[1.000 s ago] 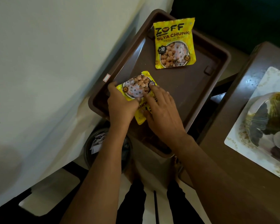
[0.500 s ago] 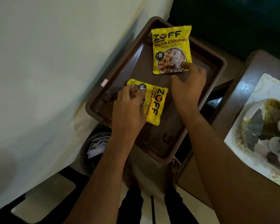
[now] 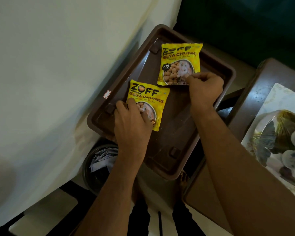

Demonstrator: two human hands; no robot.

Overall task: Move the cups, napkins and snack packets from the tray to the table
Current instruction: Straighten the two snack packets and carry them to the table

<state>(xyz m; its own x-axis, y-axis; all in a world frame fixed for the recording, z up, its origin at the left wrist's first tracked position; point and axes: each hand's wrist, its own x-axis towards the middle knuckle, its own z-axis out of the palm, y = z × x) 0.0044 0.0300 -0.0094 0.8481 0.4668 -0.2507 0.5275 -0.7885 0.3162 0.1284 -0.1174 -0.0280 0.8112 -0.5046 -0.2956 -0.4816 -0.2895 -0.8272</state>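
Two yellow snack packets lie on a dark brown tray (image 3: 209, 106). The near packet (image 3: 148, 97) sits at the tray's left side, and my left hand (image 3: 131, 126) covers its lower left part with fingers pinching it. The far packet (image 3: 180, 62) lies toward the tray's far end. My right hand (image 3: 204, 87) pinches that packet's lower right corner between thumb and fingers. No cups or napkins are visible on the tray.
A brown table (image 3: 249, 106) stands at the right, carrying a white patterned plate (image 3: 272, 103) with a wrapped dish on it. A round bin (image 3: 99, 167) with paper scraps sits below the tray. A pale wall fills the left.
The near packet has been turned upright so its label faces me. My right hand left it, reached the far packet and closed on its corner.
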